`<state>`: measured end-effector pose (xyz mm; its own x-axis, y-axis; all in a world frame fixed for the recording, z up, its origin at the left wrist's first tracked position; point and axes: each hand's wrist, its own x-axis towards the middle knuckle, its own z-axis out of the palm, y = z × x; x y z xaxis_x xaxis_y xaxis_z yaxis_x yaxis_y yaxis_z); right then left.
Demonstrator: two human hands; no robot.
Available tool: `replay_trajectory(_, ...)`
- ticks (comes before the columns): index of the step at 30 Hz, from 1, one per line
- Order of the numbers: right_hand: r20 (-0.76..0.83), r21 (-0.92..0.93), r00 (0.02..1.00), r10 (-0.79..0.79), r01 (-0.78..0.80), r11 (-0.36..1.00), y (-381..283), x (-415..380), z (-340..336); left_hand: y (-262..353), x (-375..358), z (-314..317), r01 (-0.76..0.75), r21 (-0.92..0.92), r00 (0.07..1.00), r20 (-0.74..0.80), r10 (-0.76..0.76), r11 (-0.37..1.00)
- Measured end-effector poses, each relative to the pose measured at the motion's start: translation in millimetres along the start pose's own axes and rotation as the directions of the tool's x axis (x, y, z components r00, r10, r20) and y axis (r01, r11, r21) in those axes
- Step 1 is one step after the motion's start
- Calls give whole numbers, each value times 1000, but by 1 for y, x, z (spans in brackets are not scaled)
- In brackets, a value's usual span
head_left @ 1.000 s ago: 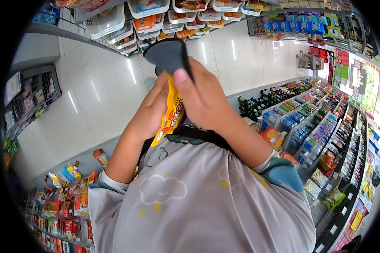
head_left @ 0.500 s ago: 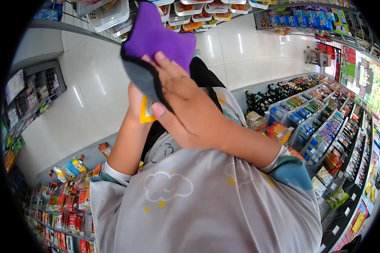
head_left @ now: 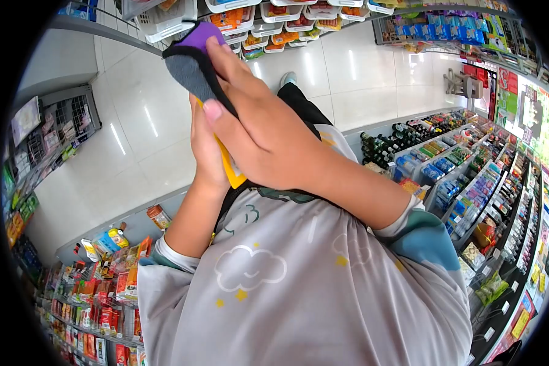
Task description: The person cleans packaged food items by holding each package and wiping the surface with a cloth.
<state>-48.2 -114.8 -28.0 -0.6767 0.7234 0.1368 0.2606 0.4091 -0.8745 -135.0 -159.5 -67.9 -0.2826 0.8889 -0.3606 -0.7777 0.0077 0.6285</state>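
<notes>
My two hands are pressed together in front of my chest with a soft purple-and-grey cloth item [head_left: 192, 70] between them. It has black trim, and its folded end sticks out past my fingertips. A yellow-edged card [head_left: 230, 168] shows between the palms, its lower corner near my wrists. My right hand [head_left: 265, 131] lies over the near side, closed on the cloth with its thumb along the black trim. Behind it, my left hand [head_left: 207, 155] supports the far side, its fingers mostly hidden.
White plastic baskets [head_left: 229, 21] of packaged goods line the rack ahead. Shelves of bottles and cans [head_left: 451, 177] run along my right, and shelves of red packets [head_left: 100, 305] stand at lower left. A wire rack [head_left: 73, 122] is at left, beyond the pale tiled floor [head_left: 134, 140].
The purple part, spread out wide before, is now mostly folded or covered by my right hand. My hands have drawn closer together, and more of the card's yellow edge shows.
</notes>
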Motion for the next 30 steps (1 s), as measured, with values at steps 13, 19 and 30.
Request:
replay_trajectory(13,-20,94,998,-59,61,994,-26,-22,22,20,16,-51,-40,-48,935,-354,21,998)
replay_trajectory(19,126,76,989,-82,73,994,-23,-32,24,29,25,-67,-80,-48,919,-391,55,996)
replay_trajectory(30,86,-248,946,-312,324,913,3,-26,24,10,-2,-80,214,-525,965,243,-96,824)
